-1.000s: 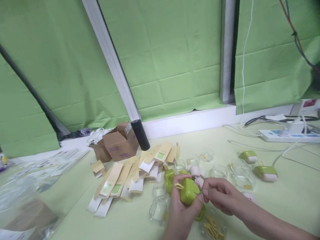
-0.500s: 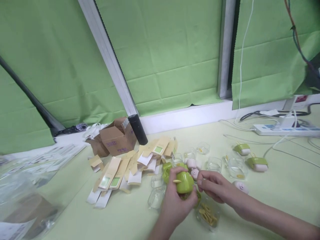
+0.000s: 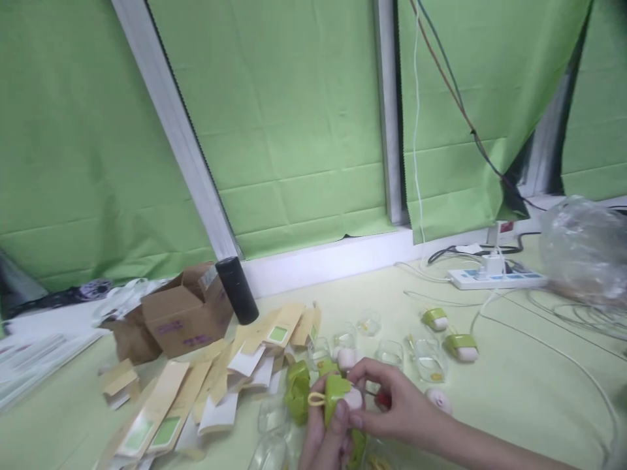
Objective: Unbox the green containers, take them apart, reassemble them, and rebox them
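My left hand (image 3: 326,440) grips a small green case (image 3: 335,395) with a yellow loop (image 3: 317,399) sticking out on its left. A pale pink piece (image 3: 353,397) sits in the case's right side. The fingers of my right hand (image 3: 399,408) are closed against that pink piece. Within this hand shows a small red-handled tool (image 3: 383,399) with a thin dark shaft, mostly hidden by the fingers. Another green shell (image 3: 297,391) lies left of the held case. Clear plastic covers (image 3: 273,416) and a pink piece (image 3: 346,358) are close by.
Flattened tan card packs (image 3: 196,391) spread to the left, before a cardboard box (image 3: 181,316) and a black bottle (image 3: 237,290). Two green-and-pink units (image 3: 461,347) lie right of the clear covers. A power strip (image 3: 497,279), cables and a plastic bag (image 3: 585,248) stand farther right.
The view has swung right, bringing the plastic bag into sight. The green case has turned so its pink side shows, and my right hand has closed in against it.
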`<state>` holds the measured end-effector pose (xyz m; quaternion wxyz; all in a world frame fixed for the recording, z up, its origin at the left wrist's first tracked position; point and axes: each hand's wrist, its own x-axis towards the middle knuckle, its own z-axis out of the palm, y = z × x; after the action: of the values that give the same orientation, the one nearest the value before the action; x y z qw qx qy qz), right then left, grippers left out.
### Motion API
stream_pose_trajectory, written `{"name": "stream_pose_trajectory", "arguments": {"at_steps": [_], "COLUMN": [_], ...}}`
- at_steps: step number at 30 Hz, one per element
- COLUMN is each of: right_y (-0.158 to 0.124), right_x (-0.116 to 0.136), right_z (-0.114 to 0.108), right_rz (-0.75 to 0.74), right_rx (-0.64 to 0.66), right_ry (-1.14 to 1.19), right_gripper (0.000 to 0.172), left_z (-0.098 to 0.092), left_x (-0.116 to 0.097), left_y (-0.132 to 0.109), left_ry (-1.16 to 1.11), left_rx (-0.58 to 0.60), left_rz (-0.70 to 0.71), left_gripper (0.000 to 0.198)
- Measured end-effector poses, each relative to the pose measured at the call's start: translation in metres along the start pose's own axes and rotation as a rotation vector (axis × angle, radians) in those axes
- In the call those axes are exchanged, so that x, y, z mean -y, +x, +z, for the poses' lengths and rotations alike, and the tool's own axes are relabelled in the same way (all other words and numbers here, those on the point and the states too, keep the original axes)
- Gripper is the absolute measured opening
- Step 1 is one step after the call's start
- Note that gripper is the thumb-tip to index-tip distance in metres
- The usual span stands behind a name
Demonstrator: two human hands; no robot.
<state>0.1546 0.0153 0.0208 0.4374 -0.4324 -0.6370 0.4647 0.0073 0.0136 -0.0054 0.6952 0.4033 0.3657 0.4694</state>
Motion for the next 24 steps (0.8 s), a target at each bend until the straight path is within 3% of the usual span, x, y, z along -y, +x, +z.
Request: {"name": "stream_pose_trajectory", "arguments": {"at_steps": [6, 10, 13, 15, 19, 22, 24], "right_y": [0.003, 0.014, 0.020, 0.018, 0.003, -0.007, -0.010], "right_x": [0.002, -0.009, -0.016, -0.013, 0.004, 0.010, 0.008], "right_z": [-0.013, -0.041, -0.051, -0.049, -0.028, -0.015, -0.011], "right_rz": [-0.012, 0.005, 0.005, -0.010, -0.082, -0.261, -0.378], "right_rx": [-0.093, -0.195, -0.203, -0.156, -0.048, 0.007, -0.035], "right_ry": [-0.227, -0.678, -0.870, -0.794, -0.599, -0.764, -0.973], "right_gripper": [0.018, 0.020, 0.028, 0.036, 0.026, 0.015, 0.011], "left_z": [0.013, 0.009, 0.006, 0.007, 0.009, 0.008, 0.008], "left_x": [-0.013, -0.032, -0.037, -0.035, -0.020, -0.009, -0.005], "left_y": [-0.001, 0.000, -0.001, 0.000, 0.004, 0.007, 0.007], "left_ry": [-0.221, -0.388, -0.439, -0.471, -0.482, -0.457, -0.438], "left_rx": [-0.115, -0.187, -0.162, -0.146, -0.086, -0.066, -0.058], "left_rz": [-0.004, 0.063, 0.022, -0.015, -0.074, -0.049, -0.008], "left_gripper": [0.061, 0.067, 0.054, 0.038, 0.025, 0.025, 0.025]}}
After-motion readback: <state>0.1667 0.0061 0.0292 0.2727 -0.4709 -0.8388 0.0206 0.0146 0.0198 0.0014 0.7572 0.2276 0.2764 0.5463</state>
